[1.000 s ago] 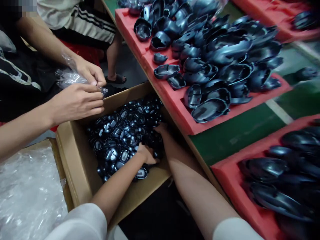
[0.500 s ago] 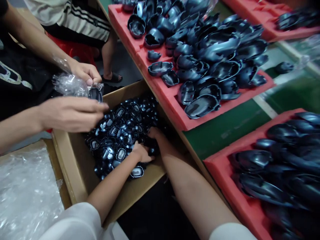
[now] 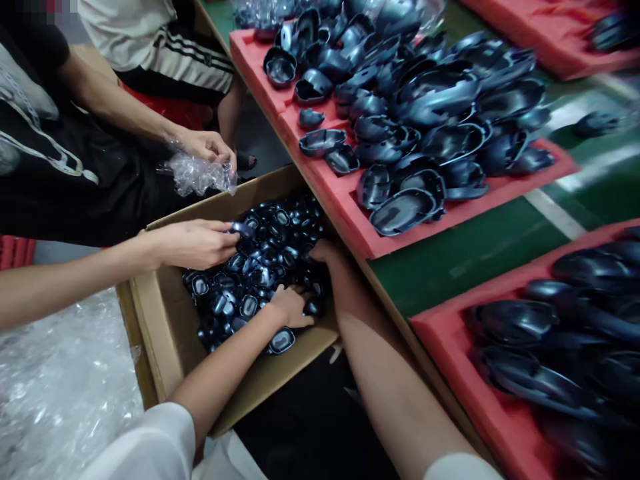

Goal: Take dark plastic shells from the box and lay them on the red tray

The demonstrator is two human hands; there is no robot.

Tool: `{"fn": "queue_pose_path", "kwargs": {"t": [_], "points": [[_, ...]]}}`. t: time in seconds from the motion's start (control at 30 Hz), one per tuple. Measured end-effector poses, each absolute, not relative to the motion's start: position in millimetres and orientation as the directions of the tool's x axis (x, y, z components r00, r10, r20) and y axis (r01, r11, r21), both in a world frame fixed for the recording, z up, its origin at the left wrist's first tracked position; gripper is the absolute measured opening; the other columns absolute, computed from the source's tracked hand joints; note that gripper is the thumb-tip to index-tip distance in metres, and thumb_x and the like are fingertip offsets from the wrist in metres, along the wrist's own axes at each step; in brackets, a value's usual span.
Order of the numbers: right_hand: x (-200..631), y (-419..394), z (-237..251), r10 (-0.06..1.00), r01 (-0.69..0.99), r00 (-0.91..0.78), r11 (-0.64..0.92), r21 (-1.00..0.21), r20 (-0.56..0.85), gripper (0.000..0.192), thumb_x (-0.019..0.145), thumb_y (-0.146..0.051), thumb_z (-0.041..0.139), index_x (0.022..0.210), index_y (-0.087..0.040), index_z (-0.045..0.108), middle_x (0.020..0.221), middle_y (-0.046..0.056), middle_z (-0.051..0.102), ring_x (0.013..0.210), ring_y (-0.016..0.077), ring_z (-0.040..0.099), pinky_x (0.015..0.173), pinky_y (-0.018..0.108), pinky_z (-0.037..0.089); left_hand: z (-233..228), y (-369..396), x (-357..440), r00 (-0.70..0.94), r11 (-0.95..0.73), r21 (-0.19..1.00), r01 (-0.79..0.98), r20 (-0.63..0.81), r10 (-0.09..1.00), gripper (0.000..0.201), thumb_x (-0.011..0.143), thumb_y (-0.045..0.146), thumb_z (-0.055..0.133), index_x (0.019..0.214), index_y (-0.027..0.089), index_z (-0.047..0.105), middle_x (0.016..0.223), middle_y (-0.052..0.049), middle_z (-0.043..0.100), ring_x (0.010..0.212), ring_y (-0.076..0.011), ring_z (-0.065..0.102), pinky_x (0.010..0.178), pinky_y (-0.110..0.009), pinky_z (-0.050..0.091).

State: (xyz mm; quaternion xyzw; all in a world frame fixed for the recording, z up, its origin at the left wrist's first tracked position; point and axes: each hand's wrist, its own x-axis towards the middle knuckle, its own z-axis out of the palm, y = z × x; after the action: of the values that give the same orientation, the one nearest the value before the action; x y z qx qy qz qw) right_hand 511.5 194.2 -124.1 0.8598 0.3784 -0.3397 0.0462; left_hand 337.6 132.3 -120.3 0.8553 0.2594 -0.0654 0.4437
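Note:
A cardboard box (image 3: 165, 333) stands below the table's edge, filled with small glossy dark-blue plastic parts (image 3: 249, 305). My left hand (image 3: 291, 307) rests on these parts near the box's near side, fingers and thumb spread. Reaching in along the right wall, my right hand (image 3: 323, 252) touches the heap; its fingers are mostly hidden, so what they hold, if anything, does not show. Over the box's left part, a co-worker's hand (image 3: 203, 245) pinches one dark-blue part (image 3: 243, 229). That person's other hand (image 3: 213, 148) holds a crumpled clear plastic bag (image 3: 197, 175).
On the green table (image 3: 400, 287), a red foam tray (image 3: 367, 247) carries a pile of larger dark-blue shells (image 3: 430, 93). Another red tray (image 3: 430, 327) of shells lies nearer, at right. Clear plastic bags (image 3: 65, 373) lie left of the box. Someone in striped shorts (image 3: 195, 53) sits beyond.
The co-worker's nearer hand has moved right over the box and now pinches a part. The bag has shifted right with the other hand. My left hand's fingers have spread; my right hand stays at the heap.

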Motion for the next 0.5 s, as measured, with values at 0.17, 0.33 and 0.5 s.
{"fn": "queue_pose_path", "kwargs": {"t": [0.17, 0.33, 0.5], "points": [[500, 170, -85, 0.785, 0.433, 0.376, -0.619, -0.655, -0.493, 0.024, 0.09, -0.035, 0.058, 0.106, -0.017, 0.063, 0.079, 0.004, 0.068, 0.065, 0.0164, 0.063, 0.056, 0.025, 0.049, -80, 141, 325, 0.777, -0.347, 0.759, 0.551, -0.314, 0.546, 0.058, 0.083, 0.043, 0.073, 0.134, 0.018, 0.062, 0.149, -0.019, 0.052, 0.14, -0.0397, 0.045, 0.113, -0.057, 0.041], [451, 117, -59, 0.95, 0.194, 0.228, -0.261, -0.946, -0.215, 0.038, 0.09, -0.058, 0.054, 0.083, -0.021, 0.059, 0.063, -0.001, 0.057, 0.053, 0.0141, 0.05, 0.049, 0.024, 0.038, -63, 135, 288, 0.412, 0.288, 0.919, 0.267, -0.379, 0.829, 0.045, 0.082, 0.051, 0.073, 0.11, 0.016, 0.07, 0.096, -0.011, 0.075, 0.085, -0.0232, 0.071, 0.072, -0.032, 0.059], [424, 86, -39, 0.98, 0.406, 0.192, -0.026, -0.913, 0.057, 0.034, 0.097, -0.045, 0.046, 0.076, -0.02, 0.058, 0.074, 0.003, 0.061, 0.07, 0.0169, 0.056, 0.065, 0.027, 0.041, -41, 135, 272, 0.407, 0.262, 0.963, 0.061, -0.264, 0.875, 0.041, 0.072, 0.049, 0.083, 0.093, 0.015, 0.073, 0.08, -0.006, 0.073, 0.067, -0.0164, 0.067, 0.052, -0.022, 0.052]]}}
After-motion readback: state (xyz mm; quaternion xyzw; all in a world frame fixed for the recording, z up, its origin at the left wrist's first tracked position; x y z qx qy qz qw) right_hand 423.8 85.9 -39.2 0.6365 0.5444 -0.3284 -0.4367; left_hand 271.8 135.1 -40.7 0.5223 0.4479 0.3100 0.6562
